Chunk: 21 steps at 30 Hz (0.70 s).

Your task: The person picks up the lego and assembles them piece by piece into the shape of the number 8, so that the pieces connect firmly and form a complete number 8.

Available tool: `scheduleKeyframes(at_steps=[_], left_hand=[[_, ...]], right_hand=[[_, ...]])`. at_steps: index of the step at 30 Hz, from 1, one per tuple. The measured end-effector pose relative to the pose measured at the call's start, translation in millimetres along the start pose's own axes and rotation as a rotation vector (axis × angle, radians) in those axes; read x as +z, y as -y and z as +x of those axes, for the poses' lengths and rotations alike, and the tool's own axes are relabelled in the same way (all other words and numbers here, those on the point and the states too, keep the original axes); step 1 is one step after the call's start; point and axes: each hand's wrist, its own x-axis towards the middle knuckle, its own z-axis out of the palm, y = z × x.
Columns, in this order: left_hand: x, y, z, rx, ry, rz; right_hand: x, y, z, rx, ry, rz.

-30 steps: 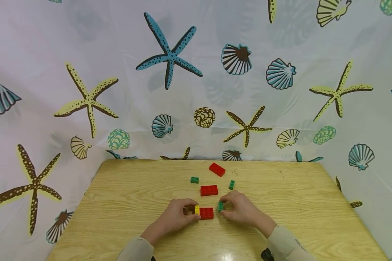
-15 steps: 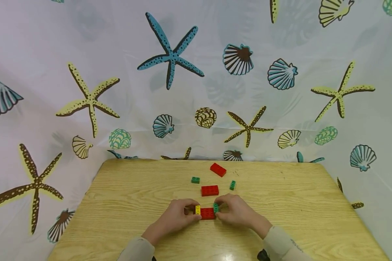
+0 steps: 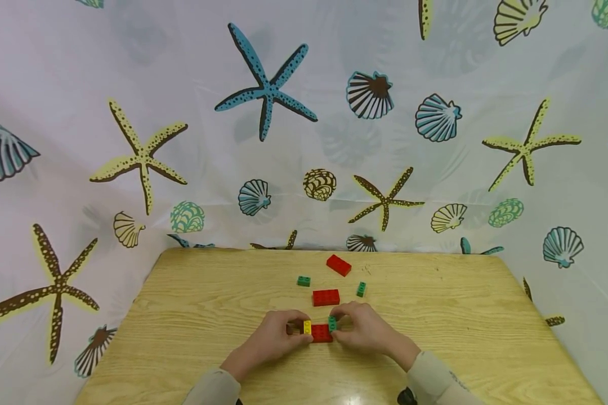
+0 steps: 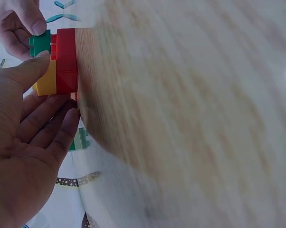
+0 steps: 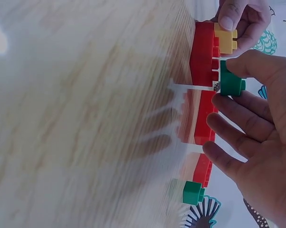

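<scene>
A red brick (image 3: 321, 333) lies lengthwise between the two hands near the table's middle. My left hand (image 3: 276, 339) pinches a yellow brick (image 3: 307, 327) that sits on the red brick's left end. Between thumb and index finger, my right hand (image 3: 367, 329) holds a small green brick (image 3: 332, 323) at the red brick's right end. In the right wrist view a thin gap shows between the green brick (image 5: 230, 78) and the red brick's studs (image 5: 215, 64), while the yellow brick (image 5: 224, 39) touches the red one. The other fingers of the right hand (image 5: 262, 123) are spread.
Behind the hands lie a second red brick (image 3: 326, 297), a third red brick (image 3: 339, 265) farther back, and two small green bricks, one at left (image 3: 303, 280) and one at right (image 3: 361, 289). A patterned curtain (image 3: 284, 214) stands behind the wooden table (image 3: 208, 292).
My right hand has moved left with the green brick, from beside the red brick to over its right end. The left hand has stayed on the yellow brick.
</scene>
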Motion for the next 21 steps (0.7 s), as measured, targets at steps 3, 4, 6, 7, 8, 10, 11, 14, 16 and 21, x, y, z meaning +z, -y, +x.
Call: scheduleKeyframes(at_steps=[3, 4, 6, 7, 8, 10, 11, 14, 16, 21], left_hand=[[0.4, 0.3, -0.3, -0.004, 0.003, 0.0], [0.6, 0.2, -0.5, -0.005, 0.004, 0.0], [0.7, -0.1, -0.5, -0.007, 0.003, 0.002], [0.8, -0.3, -0.6, -0.007, 0.002, 0.003], [0.8, -0.5, -0.6, -0.006, 0.001, 0.005], [0.8, -0.7, -0.5, -0.005, 0.0, 0.008], [0.9, -0.7, -0.5, -0.004, 0.0, 0.01], [0.7, -0.7, -0.6, -0.004, 0.001, 0.01], [0.7, -0.5, -0.6, -0.004, 0.002, 0.009], [0.6, 1.5, -0.1, -0.004, -0.002, 0.012]], right_hand=[[2.1, 0.0, 0.6, 0.004, 0.012, 0.003], [2.7, 0.0, 0.7, 0.005, 0.015, 0.007], [3.9, 0.0, 1.2, 0.004, 0.018, 0.013], [4.5, 0.0, 1.5, 0.003, 0.018, 0.016], [5.0, 0.0, 1.8, 0.002, 0.019, 0.014], [5.7, 0.4, 2.5, -0.002, 0.02, 0.015], [6.1, 0.4, 2.8, -0.005, 0.02, 0.015], [6.4, 1.3, 3.4, -0.008, 0.023, 0.012], [6.5, 1.7, 3.4, -0.008, 0.023, 0.017], [6.1, 2.5, 2.6, -0.008, 0.014, 0.019]])
